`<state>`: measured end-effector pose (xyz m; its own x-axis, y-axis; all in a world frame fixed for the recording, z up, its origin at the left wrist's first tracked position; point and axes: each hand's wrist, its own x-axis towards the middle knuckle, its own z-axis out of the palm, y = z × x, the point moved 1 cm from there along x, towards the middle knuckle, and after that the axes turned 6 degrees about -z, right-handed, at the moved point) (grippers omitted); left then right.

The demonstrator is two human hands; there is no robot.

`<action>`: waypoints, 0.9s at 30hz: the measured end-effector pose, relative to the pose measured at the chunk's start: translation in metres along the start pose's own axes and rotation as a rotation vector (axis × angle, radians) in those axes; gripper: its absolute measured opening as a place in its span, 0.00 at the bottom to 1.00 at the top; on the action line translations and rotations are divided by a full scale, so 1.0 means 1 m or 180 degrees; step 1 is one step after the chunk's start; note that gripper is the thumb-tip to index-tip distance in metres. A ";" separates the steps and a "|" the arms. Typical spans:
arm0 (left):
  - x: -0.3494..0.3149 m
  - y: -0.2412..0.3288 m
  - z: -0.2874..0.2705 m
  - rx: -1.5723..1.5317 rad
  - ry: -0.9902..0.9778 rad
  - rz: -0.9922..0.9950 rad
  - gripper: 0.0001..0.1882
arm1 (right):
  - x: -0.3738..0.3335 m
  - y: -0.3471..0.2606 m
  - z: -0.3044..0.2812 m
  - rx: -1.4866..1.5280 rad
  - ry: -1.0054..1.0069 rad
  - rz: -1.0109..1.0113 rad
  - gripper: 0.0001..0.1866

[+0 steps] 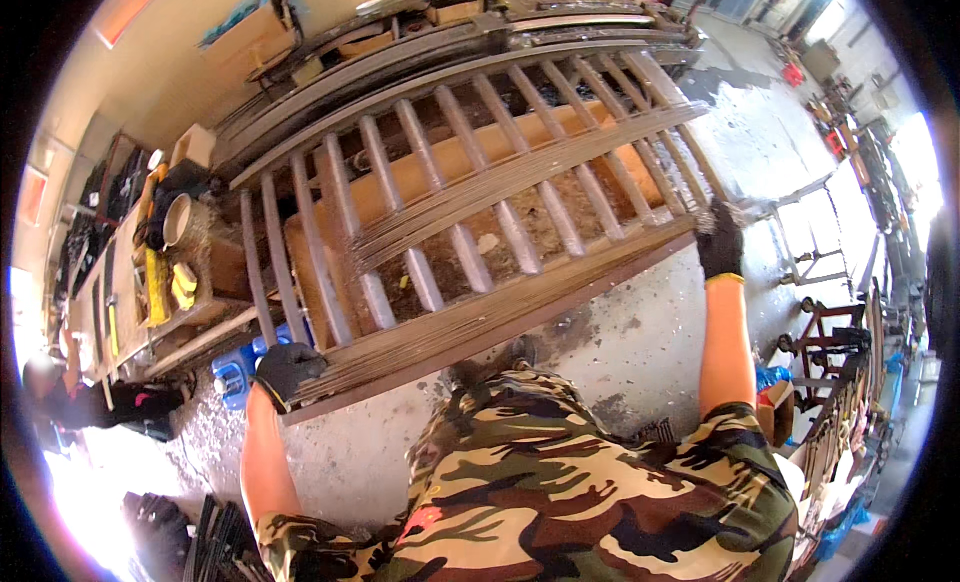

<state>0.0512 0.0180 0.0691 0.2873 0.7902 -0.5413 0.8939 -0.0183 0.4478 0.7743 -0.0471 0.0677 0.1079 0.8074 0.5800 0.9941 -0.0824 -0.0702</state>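
Both my hands wear dark gloves and grip the two ends of a bundle of long thin metal strips (480, 307). My left hand (288, 372) is closed round the bundle's left end, low in front of the rack. At the right end, higher up, my right hand (720, 244) is closed on the strips, slightly blurred. The bundle lies along the near edge of a slatted metal rack (427, 154); whether it rests on the bars I cannot tell. A second bundle of similar strips (530, 182) lies across the middle of the rack, apart from my hands.
A brown bin (440, 162) with debris sits beneath the rack. Blue jugs (235, 374) stand beside my left hand. A workbench (125, 282) with a yellow tool (155, 282) is at left, near another person (120, 402). Metal frames (835, 342) stand at right.
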 end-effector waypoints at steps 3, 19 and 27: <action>0.016 -0.018 -0.010 0.0867 -0.0023 0.0157 0.17 | -0.021 0.000 0.028 0.0279 0.0311 0.0082 0.20; 0.005 0.012 0.002 0.0280 0.0425 0.1079 0.14 | -0.015 0.277 -0.109 0.0569 0.1441 0.2463 0.15; 0.090 0.112 0.095 0.1220 0.0085 0.0260 0.15 | -0.021 -0.135 0.081 0.2764 -0.0779 0.0132 0.12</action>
<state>0.2098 0.0287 0.0029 0.3583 0.7923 -0.4938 0.9336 -0.3052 0.1877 0.6372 -0.0055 -0.0013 0.0401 0.9236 0.3813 0.6220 0.2756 -0.7329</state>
